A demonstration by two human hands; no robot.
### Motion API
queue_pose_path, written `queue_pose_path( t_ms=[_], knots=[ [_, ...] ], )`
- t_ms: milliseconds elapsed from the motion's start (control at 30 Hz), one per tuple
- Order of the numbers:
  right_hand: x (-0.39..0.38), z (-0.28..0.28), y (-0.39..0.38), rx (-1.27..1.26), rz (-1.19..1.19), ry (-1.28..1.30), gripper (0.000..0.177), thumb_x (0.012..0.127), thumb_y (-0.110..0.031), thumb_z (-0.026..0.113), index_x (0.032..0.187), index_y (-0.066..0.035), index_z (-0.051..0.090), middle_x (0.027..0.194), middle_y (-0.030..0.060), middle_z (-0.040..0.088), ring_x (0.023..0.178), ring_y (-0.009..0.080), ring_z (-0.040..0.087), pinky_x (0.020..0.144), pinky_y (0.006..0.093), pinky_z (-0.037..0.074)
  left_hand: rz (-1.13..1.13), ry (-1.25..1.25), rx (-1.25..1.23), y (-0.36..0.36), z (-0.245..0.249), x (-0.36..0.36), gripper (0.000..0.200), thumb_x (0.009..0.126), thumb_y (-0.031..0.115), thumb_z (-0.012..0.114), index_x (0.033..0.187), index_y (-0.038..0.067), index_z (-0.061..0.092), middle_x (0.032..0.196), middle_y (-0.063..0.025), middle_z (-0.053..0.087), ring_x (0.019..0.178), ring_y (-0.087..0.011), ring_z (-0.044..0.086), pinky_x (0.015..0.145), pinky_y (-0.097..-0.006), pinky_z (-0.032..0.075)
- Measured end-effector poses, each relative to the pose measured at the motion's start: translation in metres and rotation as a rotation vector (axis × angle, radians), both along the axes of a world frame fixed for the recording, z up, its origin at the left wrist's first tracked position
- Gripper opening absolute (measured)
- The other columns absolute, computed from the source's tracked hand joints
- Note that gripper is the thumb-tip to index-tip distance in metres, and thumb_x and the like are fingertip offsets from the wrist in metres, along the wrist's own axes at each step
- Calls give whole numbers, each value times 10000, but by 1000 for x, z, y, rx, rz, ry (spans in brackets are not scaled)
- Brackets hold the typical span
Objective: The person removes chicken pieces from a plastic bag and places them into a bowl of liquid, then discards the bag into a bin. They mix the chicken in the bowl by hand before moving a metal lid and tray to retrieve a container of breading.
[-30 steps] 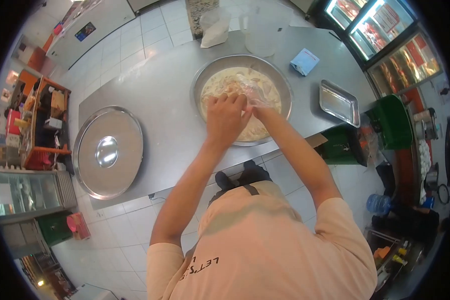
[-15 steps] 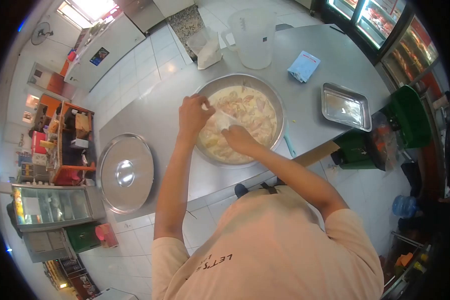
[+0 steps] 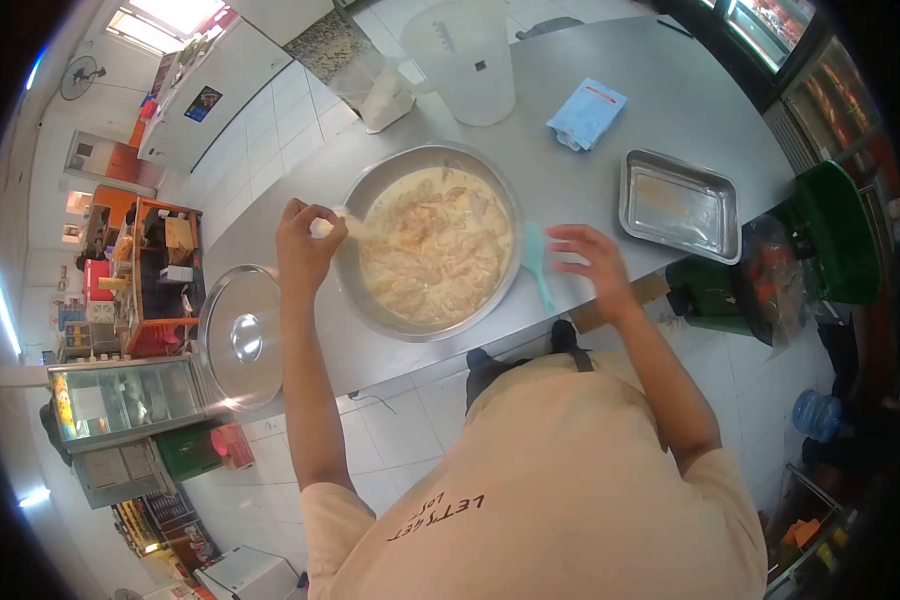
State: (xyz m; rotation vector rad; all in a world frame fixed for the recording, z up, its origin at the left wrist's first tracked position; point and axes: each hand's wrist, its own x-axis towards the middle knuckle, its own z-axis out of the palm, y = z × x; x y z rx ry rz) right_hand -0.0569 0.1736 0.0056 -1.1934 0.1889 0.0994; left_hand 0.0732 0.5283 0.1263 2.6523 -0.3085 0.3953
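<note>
A wide steel bowl (image 3: pixel 422 334) on the steel table (image 3: pixel 580 175) holds pale creamy liquid with pieces of meat in it. My left hand (image 3: pixel 303 243) is at the bowl's left rim, pinched on a crumpled clear plastic glove (image 3: pixel 353 226) that trails over the rim. My right hand (image 3: pixel 594 262) hovers to the right of the bowl, bare and with fingers spread. It holds nothing. A teal spatula (image 3: pixel 535 260) lies on the table between that hand and the bowl.
A round steel lid (image 3: pixel 242 338) lies at the table's left end. Behind the bowl stand a clear measuring jug (image 3: pixel 467 60), a bag of white powder (image 3: pixel 385 95) and a blue packet (image 3: pixel 587 113). A shallow steel tray (image 3: pixel 632 192) sits right; a green bin (image 3: pixel 830 235) beyond the table edge.
Both hands were over the bowl, the left one pulling at the glove on the right. Now the left holds the glove at the left rim and the right has swung out to the right.
</note>
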Motion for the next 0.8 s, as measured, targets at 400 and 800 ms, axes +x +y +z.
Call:
queue_pose_path(
  t_ms=[400, 800],
  knots=[
    [-249, -219, -168, -856, -309, 670, 234, 819, -209, 544, 883, -30, 681, 801, 102, 690, 754, 210, 653, 721, 315, 507, -176, 159, 92, -198, 32, -36, 149, 725, 152, 722, 783, 32, 656, 782, -106, 501, 768, -295, 545, 684, -363, 424],
    [-500, -334, -54, -207, -431, 1250, 217, 825, -208, 552, 976, -100, 663, 788, 50, 678, 532, 142, 578, 431, 289, 468, -1100, 70, -132, -545, 19, -107, 313, 741, 290, 741, 941, 54, 692, 783, -89, 522, 671, -203, 483, 628, -319, 407]
  ],
)
